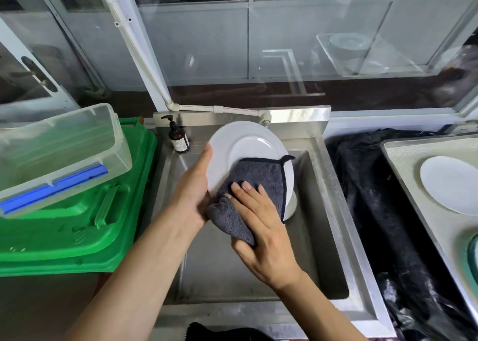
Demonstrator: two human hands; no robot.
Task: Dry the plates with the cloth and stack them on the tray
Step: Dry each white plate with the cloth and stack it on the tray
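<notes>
Head view: right hand [261, 227] clutches fuzzy grey cloth [256, 185], fingers pressing it flat on round white plate [248, 147]. Left hand [196, 185] grips plate rim (plate tilted, above steel sink [320, 211]). Second white plate [450, 184] lies flat on pale tray [403, 165], far right.
</notes>
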